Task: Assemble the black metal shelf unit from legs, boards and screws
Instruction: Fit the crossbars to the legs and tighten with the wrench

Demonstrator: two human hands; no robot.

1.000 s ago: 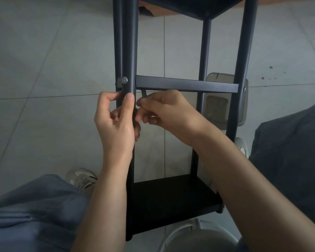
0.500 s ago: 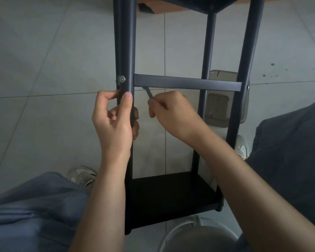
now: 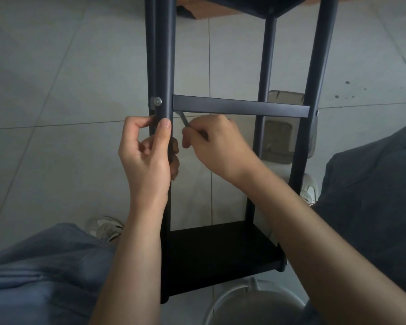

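The black metal shelf unit stands on the tiled floor in front of me. My left hand grips its near left leg just below a silver screw. A black crossbar runs from that leg to the right leg. My right hand pinches a small grey hex key whose tip points up under the crossbar's left end, beside the leg. A black board sits low between the legs. Another board shows at the top edge.
A smoky clear plastic box lies on the floor behind the right legs. A white round container stands at the bottom edge. My knees in blue and dark trousers flank the unit, shoes beneath. A brown cardboard piece lies far back.
My right hand has drawn away from the left leg and swung the hex key out to the right under the crossbar. My left hand keeps its grip on the leg.
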